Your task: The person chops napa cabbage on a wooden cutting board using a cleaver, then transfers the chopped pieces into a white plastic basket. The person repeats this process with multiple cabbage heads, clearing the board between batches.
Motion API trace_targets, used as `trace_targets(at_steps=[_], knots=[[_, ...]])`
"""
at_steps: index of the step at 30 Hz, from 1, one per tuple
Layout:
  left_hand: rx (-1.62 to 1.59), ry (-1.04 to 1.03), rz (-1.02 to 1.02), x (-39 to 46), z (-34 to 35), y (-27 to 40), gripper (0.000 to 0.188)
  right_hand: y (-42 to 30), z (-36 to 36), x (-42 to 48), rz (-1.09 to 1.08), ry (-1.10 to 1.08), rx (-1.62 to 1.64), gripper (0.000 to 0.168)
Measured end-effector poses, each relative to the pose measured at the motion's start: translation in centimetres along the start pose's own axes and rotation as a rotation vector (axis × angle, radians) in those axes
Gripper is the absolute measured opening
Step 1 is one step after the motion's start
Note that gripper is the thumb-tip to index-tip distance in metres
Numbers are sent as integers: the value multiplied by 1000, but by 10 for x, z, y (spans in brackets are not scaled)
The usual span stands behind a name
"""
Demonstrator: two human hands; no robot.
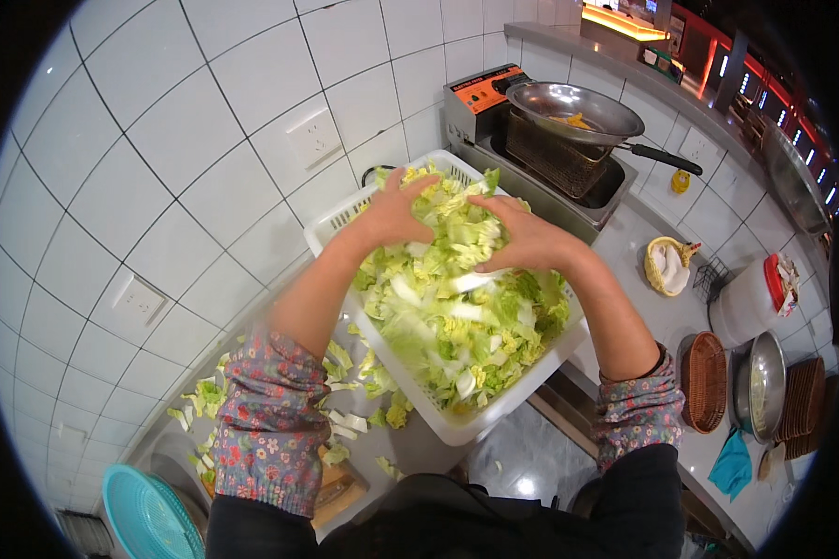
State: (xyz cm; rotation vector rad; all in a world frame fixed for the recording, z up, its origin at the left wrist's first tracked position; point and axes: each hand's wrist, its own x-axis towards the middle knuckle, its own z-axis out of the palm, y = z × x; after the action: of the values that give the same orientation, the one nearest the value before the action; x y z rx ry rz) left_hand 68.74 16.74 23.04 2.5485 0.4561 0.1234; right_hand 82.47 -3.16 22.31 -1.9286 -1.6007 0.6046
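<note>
Cut napa cabbage pieces (454,314) fill a white plastic basket (461,430) with slotted sides, and some of them are blurred by motion. Over the far part of the heap, my left hand (395,213) is spread with its fingers apart, touching the leaves. Facing it from the right is my right hand (524,234), its fingers and thumb curved round the side of a loose mound of leaves. The mound lies between the two palms. Whether either hand grips any piece by itself is hard to tell. Floral sleeve covers are on both forearms.
Loose cabbage bits (206,398) lie on the counter at left, near a wooden board (339,489) and turquoise colanders (147,517). Behind the basket stands an electric fryer (486,91) with a steel bowl (577,115) on top. Wicker baskets (705,383) and a metal bowl (765,388) are at right.
</note>
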Motion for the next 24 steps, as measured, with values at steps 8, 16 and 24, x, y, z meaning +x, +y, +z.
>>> trace_targets(at_steps=[8,16,24], knots=[[293,-318,31,-53,44,-46,74,61,40,-37,284,-182,-179,77],[-11,-108,240,-100,42,-51,60,9,32,-54,42,-109,-246,65],[122,-155,169,-121,77,4,52,35,42,8,183,-146,-326,63]])
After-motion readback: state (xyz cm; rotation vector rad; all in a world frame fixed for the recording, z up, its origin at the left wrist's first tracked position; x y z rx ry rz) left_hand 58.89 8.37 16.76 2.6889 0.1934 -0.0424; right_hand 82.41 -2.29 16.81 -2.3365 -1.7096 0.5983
